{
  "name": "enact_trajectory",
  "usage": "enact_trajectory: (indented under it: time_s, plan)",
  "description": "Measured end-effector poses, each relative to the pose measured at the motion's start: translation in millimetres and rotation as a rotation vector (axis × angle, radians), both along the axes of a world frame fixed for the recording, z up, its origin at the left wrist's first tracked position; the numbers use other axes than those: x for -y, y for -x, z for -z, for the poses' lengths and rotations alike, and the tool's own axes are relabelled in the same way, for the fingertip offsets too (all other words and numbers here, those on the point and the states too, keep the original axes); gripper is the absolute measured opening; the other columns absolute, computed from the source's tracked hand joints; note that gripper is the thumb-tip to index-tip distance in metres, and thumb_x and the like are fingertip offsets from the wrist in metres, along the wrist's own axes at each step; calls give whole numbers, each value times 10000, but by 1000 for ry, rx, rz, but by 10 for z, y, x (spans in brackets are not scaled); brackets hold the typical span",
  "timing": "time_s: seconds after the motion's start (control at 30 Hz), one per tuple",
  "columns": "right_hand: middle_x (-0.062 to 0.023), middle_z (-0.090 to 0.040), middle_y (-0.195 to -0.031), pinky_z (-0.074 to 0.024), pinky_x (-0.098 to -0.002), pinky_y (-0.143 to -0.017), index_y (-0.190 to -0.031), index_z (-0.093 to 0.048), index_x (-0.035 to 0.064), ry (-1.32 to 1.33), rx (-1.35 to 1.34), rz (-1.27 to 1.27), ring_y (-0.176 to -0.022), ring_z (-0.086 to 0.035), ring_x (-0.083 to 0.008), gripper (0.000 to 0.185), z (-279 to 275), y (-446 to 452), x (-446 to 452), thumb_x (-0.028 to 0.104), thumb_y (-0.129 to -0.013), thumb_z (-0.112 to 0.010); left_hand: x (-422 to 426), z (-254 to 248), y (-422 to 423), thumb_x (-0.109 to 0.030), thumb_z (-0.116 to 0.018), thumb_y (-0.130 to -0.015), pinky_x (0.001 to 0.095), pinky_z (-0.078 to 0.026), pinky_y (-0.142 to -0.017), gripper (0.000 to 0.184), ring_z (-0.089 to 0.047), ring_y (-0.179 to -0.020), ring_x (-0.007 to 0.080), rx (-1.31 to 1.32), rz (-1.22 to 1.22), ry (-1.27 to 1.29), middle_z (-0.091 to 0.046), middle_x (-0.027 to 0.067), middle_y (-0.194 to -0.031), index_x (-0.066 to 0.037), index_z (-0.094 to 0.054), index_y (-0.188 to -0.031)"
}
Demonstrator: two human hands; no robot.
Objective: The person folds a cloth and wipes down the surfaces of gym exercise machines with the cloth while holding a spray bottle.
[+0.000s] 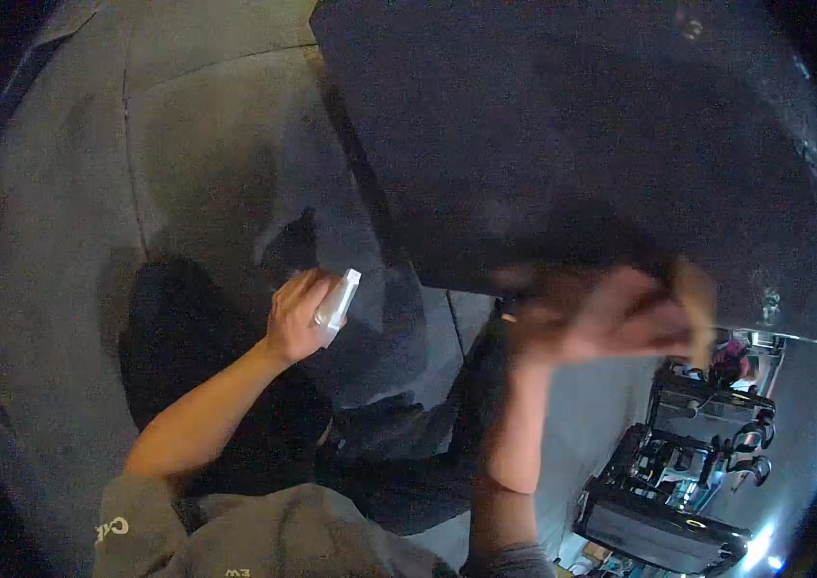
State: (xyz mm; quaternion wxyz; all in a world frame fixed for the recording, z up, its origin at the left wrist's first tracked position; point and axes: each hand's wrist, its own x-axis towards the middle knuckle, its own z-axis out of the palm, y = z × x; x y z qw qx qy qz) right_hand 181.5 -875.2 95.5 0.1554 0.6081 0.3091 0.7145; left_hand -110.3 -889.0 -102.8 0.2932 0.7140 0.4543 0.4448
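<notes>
My left hand (295, 316) is closed around a small, whitish, shiny box-like object (339, 304), held upright over my lap. Its kind is not clear from this view. My right hand (611, 313) is raised on the right, in front of a large dark surface (563, 125), and is heavily smeared by motion. A tan strip (698, 308) shows at its outer end; whether that is a held thing or part of the hand cannot be made out. Dark trousers (235, 405) cover my bent legs below.
Grey cushioned fabric (206, 125) with seams spreads over the left side. The large dark surface has a straight edge slanting down the middle. At lower right stands black framed equipment (664, 520) on a grey floor (808, 385), with a bright light nearby.
</notes>
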Motion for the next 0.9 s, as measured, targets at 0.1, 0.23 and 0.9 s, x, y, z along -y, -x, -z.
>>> enact_trajectory:
  time_s: [0.1,0.23,0.9]
  plan:
    - [-158,-150,-1630,-69,-786,-1075,-1459,-470,261,377,-291,-741,-1437,-88,-563,687,393,-131,137,565,-864,-634,-51,8,-44,-74,-742,-674,445,-533,-772,423,-643,-898,371,59,-34,-85,-644,175,-1028,-14,-632,-1078]
    - [-187,-164,-1606,-166,-660,-1142,-1482,-402,325,278,-360,-1047,-1426,-259,-428,825,-1352,263,-102,467,-746,-748,-45,-69,1,-97,-750,-675,459,-529,-783,425,-643,-905,376,56,-36,-59,-647,170,-1039,-22,-637,-1078]
    - [-55,-205,-1632,-62,-806,-1057,-1477,-428,336,1059,-341,-388,-1500,-123,-357,596,345,678,403,237,-906,-563,14,-190,213,-172,-712,-758,453,-524,-790,339,-659,-875,343,118,30,-61,-661,149,-982,-25,-659,-1059]
